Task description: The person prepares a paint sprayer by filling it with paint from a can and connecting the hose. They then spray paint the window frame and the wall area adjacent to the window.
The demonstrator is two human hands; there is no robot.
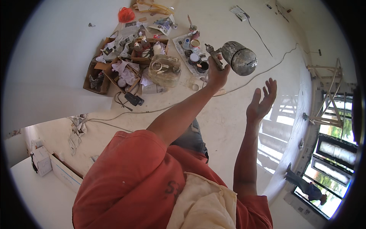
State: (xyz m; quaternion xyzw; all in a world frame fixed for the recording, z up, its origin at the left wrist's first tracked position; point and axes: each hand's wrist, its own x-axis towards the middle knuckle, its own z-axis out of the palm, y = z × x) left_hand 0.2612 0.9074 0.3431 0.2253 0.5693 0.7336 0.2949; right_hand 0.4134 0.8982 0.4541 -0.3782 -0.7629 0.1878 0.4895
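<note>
My left hand (218, 74), arm stretched forward, is closed around the grip of a paint spray gun (214, 57). Its dull metal cup (239, 58), smudged and round-ended, sticks out to the right of my fingers. My right hand (262, 102) is raised to the right of the gun, fingers apart, touching nothing. Beyond my left hand, several paint cans (194, 58) and jars stand on a newspaper sheet (181, 45). A clouded plastic jerrycan (164, 70) lies to the left of it.
Cardboard boxes (102, 72) full of rags and containers stand at left. A cable (263, 72) crosses the floor, and a black power adapter (134, 99) lies near the boxes. A wooden trestle (331, 95) is at right. Another person (310, 189) stands by the windows.
</note>
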